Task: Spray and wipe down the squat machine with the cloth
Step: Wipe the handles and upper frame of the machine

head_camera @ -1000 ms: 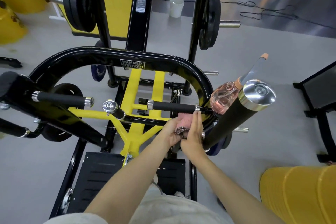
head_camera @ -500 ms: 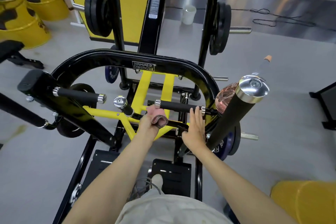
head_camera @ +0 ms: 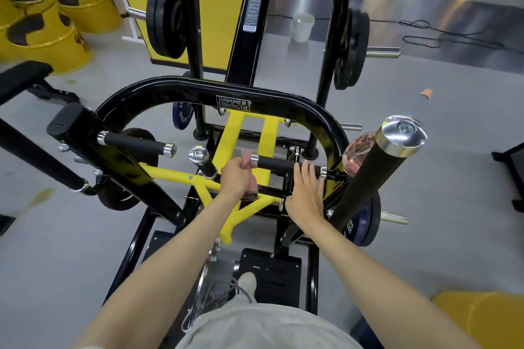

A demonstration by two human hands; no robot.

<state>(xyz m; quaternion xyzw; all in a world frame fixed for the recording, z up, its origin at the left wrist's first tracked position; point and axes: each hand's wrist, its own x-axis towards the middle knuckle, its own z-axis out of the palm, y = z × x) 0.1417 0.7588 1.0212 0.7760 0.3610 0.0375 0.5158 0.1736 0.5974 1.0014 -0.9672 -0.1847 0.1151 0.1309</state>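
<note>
A: Where's the cloth [head_camera: 246, 157]?
B: Bunched in the left hand [head_camera: 235, 178], fingers curled round it, at the chrome end of the black handle [head_camera: 276, 163] on the squat machine [head_camera: 198, 91].
A: Right hand [head_camera: 304, 195]?
B: Fingers spread, resting on that handle (spray bottle [head_camera: 357, 150] just beyond, behind the padded roller [head_camera: 365, 181]).

The cloth [head_camera: 246, 157] is mostly buried in the left hand [head_camera: 235, 178], which grips it: only a pink tuft above the fist and a fold below it show. That hand's fingertips curl out of sight. The spray bottle [head_camera: 357, 150] sits largely behind the black padded post [head_camera: 365, 178] at the right side of the squat machine [head_camera: 198, 91]; its neck and orange tip are blurred. The right hand [head_camera: 307, 193] covers the right end of the handle grip [head_camera: 275, 163]. The print on the upright's label [head_camera: 253, 7] is too small to read. Yellow drums [head_camera: 42, 25] are cut by the left edge, and a yellow shape [head_camera: 482, 317] by the lower right corner.
</note>
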